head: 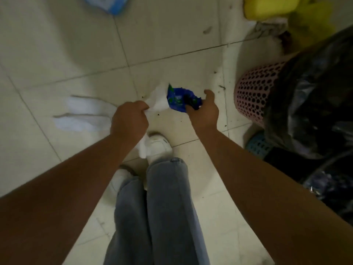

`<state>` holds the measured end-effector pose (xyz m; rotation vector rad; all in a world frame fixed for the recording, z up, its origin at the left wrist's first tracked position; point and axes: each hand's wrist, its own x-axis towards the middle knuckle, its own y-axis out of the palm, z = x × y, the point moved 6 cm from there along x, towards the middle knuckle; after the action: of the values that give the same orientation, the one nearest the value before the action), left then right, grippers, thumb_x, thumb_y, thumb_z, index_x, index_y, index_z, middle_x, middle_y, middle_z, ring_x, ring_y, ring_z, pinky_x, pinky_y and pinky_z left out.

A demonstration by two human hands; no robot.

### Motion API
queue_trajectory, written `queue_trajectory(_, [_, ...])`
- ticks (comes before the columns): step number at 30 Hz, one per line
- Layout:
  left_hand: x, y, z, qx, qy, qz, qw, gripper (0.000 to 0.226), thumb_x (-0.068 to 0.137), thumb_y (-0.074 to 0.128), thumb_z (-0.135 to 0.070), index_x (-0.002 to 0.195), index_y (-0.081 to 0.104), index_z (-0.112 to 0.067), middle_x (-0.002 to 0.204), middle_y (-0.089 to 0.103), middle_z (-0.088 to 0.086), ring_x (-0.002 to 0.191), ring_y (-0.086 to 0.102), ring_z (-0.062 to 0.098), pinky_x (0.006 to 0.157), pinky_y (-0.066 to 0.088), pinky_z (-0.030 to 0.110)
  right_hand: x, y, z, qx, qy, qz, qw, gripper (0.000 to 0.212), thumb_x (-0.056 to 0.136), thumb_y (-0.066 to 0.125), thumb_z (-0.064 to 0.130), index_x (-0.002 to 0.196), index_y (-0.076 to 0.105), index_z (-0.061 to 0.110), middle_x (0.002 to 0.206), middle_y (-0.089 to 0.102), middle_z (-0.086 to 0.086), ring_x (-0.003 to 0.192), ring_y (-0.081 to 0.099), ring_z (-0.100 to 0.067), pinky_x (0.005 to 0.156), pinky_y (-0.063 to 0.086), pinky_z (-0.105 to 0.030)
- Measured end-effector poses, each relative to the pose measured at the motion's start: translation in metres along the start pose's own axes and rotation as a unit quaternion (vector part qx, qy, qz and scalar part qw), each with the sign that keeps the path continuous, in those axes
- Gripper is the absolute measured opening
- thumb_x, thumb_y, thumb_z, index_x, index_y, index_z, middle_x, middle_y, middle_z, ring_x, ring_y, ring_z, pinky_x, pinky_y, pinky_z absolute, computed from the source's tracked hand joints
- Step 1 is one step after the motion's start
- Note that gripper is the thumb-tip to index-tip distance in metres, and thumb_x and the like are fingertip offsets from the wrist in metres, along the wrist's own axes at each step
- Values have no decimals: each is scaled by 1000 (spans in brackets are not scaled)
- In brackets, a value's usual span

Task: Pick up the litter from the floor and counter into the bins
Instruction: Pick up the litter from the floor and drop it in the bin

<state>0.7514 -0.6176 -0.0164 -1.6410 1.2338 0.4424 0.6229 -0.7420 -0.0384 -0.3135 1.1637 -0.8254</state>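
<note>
Both bare arms reach forward and down over a pale tiled floor (76,44) speckled with dark crumbs. The left hand (129,119) is curled into a fist, clamped on a crumpled white tissue paper (157,99) that sticks out past the knuckles on the far side and hangs below the wrist on the near side. The right hand (205,109) pinches a crumpled blue plastic wrapper (178,100) between thumb and fingers, its fingers closed on the wrapper's right edge; the wrapper sits just beside the tissue, held above the floor between the two hands. To the left of the left hand, more white paper litter (84,114) lies flat on the tiles. On the right stands a pink perforated plastic bin (254,94), lined with a black plastic bag (315,96) that spills over its rim, and nearer the person a blue perforated bin (257,145) shows partly under the bag. At the far edge lie a blue-and-white package (108,2) and a yellow plastic container (271,8), both blurred. Below the hands are grey jeans (152,207) and a white shoe (158,146).
</note>
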Motion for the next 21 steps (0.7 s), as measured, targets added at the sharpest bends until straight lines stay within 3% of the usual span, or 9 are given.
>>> queue_trajectory(3, [-33, -30, -56, 31, 22, 9, 999, 45, 93, 30, -20, 85, 66, 5, 81, 65, 23, 76, 55, 29, 74, 44, 34, -39, -54, 8, 101, 35, -53, 993, 50, 83, 65, 6, 125, 38, 0, 93, 51, -7, 88, 52, -18, 56, 39, -6])
queue_trajectory(5, [-57, -46, -94, 61, 26, 11, 998, 50, 98, 30, -21, 51, 41, -5, 53, 40, 6, 52, 37, 17, 54, 31, 29, -62, -92, 13, 140, 37, -95, 985, 32, 81, 67, 6, 104, 45, 2, 81, 48, -2, 81, 49, -16, 51, 40, -3])
queue_trajectory(7, [-79, -59, -130, 106, 54, -4, 993, 57, 102, 36, -17, 46, 25, -14, 49, 29, 0, 49, 32, 16, 51, 25, 27, -84, -129, 13, 179, 46, -135, 974, 28, 80, 68, 7, 77, 41, 13, 73, 47, -1, 71, 47, -15, 48, 38, 3])
queue_trajectory(10, [-114, -63, -182, 149, 108, -18, 983, 48, 100, 43, -19, 54, 48, -6, 57, 51, 10, 69, 52, 29, 55, 34, 27, -121, -188, 5, 228, 58, -197, 952, 48, 80, 68, 9, 57, 29, 25, 60, 40, 6, 54, 39, -4, 46, 36, 3])
queue_trajectory(12, [-141, -50, -218, 157, 141, -2, 978, 31, 97, 48, -16, 87, 67, 6, 88, 69, 23, 89, 63, 35, 70, 47, 32, -149, -229, -12, 255, 69, -234, 936, 49, 81, 66, 9, 55, 29, 26, 58, 37, 8, 52, 36, -1, 46, 35, 2])
queue_trajectory(16, [-197, -5, -288, 181, 211, 14, 960, 26, 95, 50, -13, 114, 64, -2, 114, 67, 18, 107, 61, 30, 90, 48, 35, -199, -298, -73, 284, 119, -290, 906, 38, 83, 64, 8, 62, 36, 23, 61, 47, -1, 56, 49, -16, 54, 41, -4])
queue_trajectory(18, [-223, 30, -318, 173, 249, 33, 952, 25, 95, 51, -10, 116, 63, -3, 115, 66, 18, 108, 60, 29, 91, 46, 32, -222, -328, -117, 310, 152, -307, 887, 36, 84, 62, 7, 63, 38, 23, 74, 54, -13, 61, 60, -30, 66, 57, -34])
queue_trajectory(19, [-235, 50, -331, 169, 265, 48, 948, 24, 94, 51, -8, 114, 63, -2, 113, 66, 19, 107, 60, 30, 90, 46, 32, -234, -343, -139, 309, 167, -313, 882, 31, 85, 60, 5, 67, 40, 19, 79, 54, -16, 59, 61, -30, 67, 59, -37])
queue_trajectory(21, [-257, 91, -356, 163, 287, 71, 941, 22, 94, 51, -4, 112, 63, 0, 110, 65, 21, 105, 60, 31, 88, 45, 32, -254, -370, -184, 295, 201, -322, 877, 19, 87, 58, 3, 79, 42, 10, 85, 56, -19, 59, 61, -25, 60, 56, -21])
